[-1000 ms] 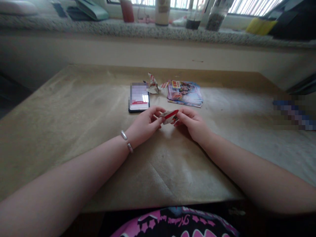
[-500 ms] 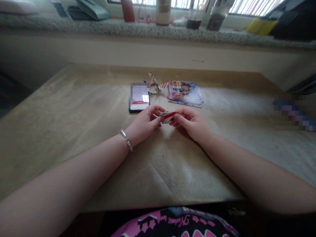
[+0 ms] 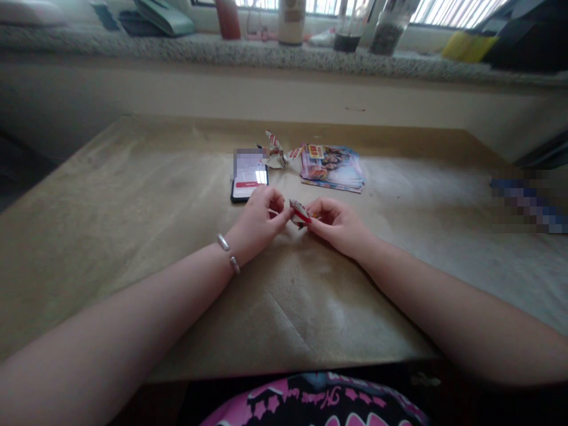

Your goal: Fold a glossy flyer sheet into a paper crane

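Note:
A small piece of folded red-and-white paper [image 3: 299,212] is pinched between my left hand [image 3: 261,220] and my right hand [image 3: 338,226], just above the brown paper-covered table [image 3: 133,236]. My fingers hide part of the fold. A phone with a lit screen [image 3: 249,180] lies just beyond my left hand. Farther back rests a similar folded paper shape [image 3: 277,151], next to a stack of colourful printed leaflets [image 3: 332,168]. A silver bangle [image 3: 228,253] circles my left wrist.
A speckled stone ledge [image 3: 266,56] runs along the far side, holding bottles, jars and a yellow item beneath a barred window. A blurred, pixelated object [image 3: 528,201] lies at the right edge of the table. My patterned pink-and-black top shows at the bottom.
The folded paper has turned, with its red edge now tilted more steeply. My left hand has shifted slightly toward the phone, and my right fingers have changed their grip.

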Action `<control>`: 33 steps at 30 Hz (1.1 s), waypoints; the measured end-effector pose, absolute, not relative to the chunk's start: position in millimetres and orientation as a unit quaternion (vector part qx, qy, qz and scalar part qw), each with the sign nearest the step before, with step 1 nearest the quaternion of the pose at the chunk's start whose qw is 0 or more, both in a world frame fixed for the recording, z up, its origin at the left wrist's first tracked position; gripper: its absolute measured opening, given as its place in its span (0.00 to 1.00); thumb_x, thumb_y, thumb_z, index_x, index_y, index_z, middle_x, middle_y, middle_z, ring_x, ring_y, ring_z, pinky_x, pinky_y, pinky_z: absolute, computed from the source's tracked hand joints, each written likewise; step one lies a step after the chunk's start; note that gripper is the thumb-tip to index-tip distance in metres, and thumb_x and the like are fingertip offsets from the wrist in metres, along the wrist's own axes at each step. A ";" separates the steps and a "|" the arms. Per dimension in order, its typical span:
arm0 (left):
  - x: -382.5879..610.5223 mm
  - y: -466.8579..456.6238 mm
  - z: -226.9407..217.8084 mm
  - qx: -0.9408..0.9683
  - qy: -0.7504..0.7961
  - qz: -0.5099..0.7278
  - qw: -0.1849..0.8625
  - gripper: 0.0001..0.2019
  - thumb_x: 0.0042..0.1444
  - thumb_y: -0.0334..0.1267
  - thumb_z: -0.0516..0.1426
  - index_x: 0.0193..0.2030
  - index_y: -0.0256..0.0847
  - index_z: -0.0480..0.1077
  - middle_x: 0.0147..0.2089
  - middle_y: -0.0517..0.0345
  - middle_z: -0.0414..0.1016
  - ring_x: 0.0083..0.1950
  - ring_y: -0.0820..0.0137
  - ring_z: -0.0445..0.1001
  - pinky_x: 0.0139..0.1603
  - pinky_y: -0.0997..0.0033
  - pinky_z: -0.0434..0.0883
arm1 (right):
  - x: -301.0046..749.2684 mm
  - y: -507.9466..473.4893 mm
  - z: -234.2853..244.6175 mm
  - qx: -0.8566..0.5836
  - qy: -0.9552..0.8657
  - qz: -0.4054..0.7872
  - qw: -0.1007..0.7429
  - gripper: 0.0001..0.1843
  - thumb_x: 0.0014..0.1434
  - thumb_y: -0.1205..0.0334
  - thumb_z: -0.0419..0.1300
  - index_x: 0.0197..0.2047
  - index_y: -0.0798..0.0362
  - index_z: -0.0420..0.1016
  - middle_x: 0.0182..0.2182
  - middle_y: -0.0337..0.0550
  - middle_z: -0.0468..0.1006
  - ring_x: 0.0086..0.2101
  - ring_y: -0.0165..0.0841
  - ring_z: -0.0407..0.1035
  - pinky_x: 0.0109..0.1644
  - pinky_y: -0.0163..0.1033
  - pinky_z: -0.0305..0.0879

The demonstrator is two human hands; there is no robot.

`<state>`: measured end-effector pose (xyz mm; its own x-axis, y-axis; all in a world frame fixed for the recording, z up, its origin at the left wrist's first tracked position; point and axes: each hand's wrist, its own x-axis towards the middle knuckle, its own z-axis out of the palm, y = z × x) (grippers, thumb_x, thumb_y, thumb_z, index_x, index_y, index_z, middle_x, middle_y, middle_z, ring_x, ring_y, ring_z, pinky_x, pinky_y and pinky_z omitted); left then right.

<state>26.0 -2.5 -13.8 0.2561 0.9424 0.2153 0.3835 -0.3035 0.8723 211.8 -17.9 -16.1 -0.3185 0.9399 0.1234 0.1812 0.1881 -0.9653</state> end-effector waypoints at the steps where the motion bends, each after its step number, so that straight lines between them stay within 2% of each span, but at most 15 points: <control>1: 26.2 -3.5 -12.7 0.722 0.467 0.381 0.341 0.10 0.55 0.39 0.59 0.30 0.39 0.61 0.36 0.58 0.66 0.34 0.74 0.69 0.32 0.74 0.69 | 211.0 -18.3 -15.4 -0.425 -0.657 0.474 0.404 0.21 0.49 0.41 0.65 0.30 0.51 0.70 0.28 0.39 0.75 0.29 0.30 0.67 0.32 0.36 0.64; 5: 28.0 -8.4 -7.5 0.746 0.441 0.355 0.350 0.06 0.59 0.38 0.55 0.37 0.38 0.68 0.39 0.56 0.72 0.39 0.71 0.72 0.39 0.72 0.71 | 209.7 -16.9 -16.9 -0.436 -0.645 0.461 0.426 0.20 0.50 0.43 0.66 0.29 0.51 0.69 0.29 0.39 0.75 0.31 0.30 0.68 0.34 0.37 0.66; 11: 26.7 -9.1 -5.9 0.746 0.413 0.335 0.401 0.14 0.59 0.44 0.55 0.46 0.37 0.71 0.45 0.53 0.77 0.45 0.67 0.75 0.47 0.69 0.71 | 212.9 -12.2 -22.2 -0.451 -0.632 0.447 0.445 0.17 0.51 0.46 0.65 0.31 0.51 0.71 0.31 0.40 0.76 0.34 0.32 0.70 0.38 0.39 0.68; 17: 24.0 -8.1 -6.1 0.755 0.433 0.327 0.368 0.18 0.59 0.51 0.55 0.42 0.37 0.74 0.39 0.55 0.79 0.39 0.68 0.75 0.40 0.71 0.68 | 212.1 -13.8 -20.5 -0.448 -0.648 0.433 0.438 0.12 0.53 0.51 0.64 0.30 0.51 0.71 0.31 0.40 0.76 0.34 0.32 0.70 0.39 0.40 0.68; 27: 23.7 -8.1 -3.7 0.747 0.442 0.321 0.378 0.17 0.59 0.49 0.54 0.39 0.37 0.77 0.37 0.56 0.81 0.38 0.68 0.75 0.38 0.73 0.67 | 211.4 -16.1 -17.8 -0.459 -0.668 0.402 0.426 0.11 0.54 0.53 0.62 0.30 0.51 0.69 0.30 0.40 0.73 0.34 0.32 0.68 0.36 0.38 0.68; 33: 25.2 -11.3 -3.9 0.755 0.458 0.327 0.337 0.16 0.57 0.48 0.56 0.38 0.36 0.76 0.36 0.55 0.80 0.36 0.69 0.75 0.37 0.73 0.68 | 212.1 -16.9 -18.3 -0.451 -0.690 0.380 0.419 0.09 0.55 0.55 0.60 0.32 0.52 0.71 0.33 0.42 0.74 0.36 0.33 0.69 0.37 0.38 0.69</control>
